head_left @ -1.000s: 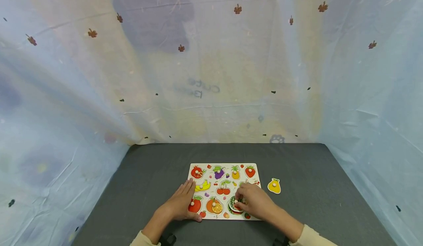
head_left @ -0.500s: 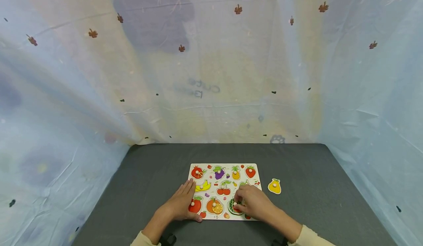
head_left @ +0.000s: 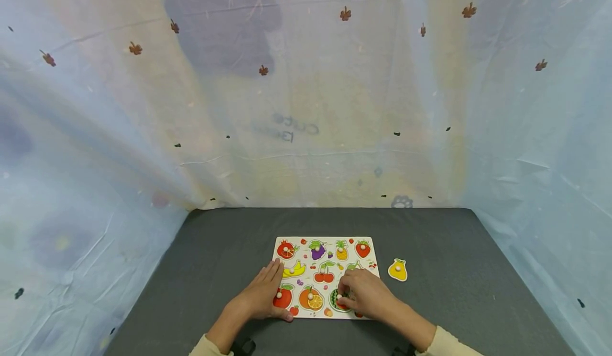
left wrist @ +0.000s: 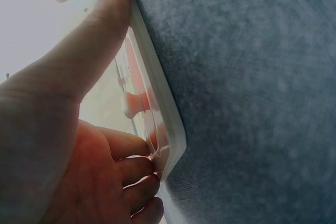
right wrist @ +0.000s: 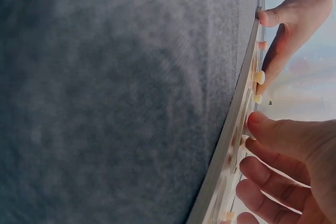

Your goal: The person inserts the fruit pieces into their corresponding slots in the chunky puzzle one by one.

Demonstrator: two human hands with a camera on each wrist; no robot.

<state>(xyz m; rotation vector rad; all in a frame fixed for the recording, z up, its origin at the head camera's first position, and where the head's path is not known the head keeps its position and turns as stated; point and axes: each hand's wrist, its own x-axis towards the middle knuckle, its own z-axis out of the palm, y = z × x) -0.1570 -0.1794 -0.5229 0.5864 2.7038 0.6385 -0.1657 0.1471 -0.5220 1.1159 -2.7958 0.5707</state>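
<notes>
A wooden fruit puzzle board [head_left: 306, 265] lies flat on the dark table, with knobbed fruit pieces in it. My left hand [head_left: 262, 292] rests on its left side, fingers straight, thumb at the near edge. Beside it is the tomato-like red piece [head_left: 283, 297], whose knob [left wrist: 132, 104] shows under the hand in the left wrist view. My right hand [head_left: 365, 292] pinches the watermelon puzzle piece [head_left: 336, 299] between thumb [right wrist: 268, 127] and forefinger; the piece sits in or on its slot, partly hidden by the fingers. The hand also covers the board's right side.
A yellow pear piece [head_left: 398, 270] lies loose on the table [head_left: 444, 292], right of the board. Banana [head_left: 294, 269], cherry [head_left: 323, 273] and orange [head_left: 311, 297] pieces lie in the board. A patterned curtain [head_left: 306, 106] encloses the back and sides.
The watermelon piece has turned or settled lower on the board as my right hand shifted slightly down and left. My left hand has stayed in place.
</notes>
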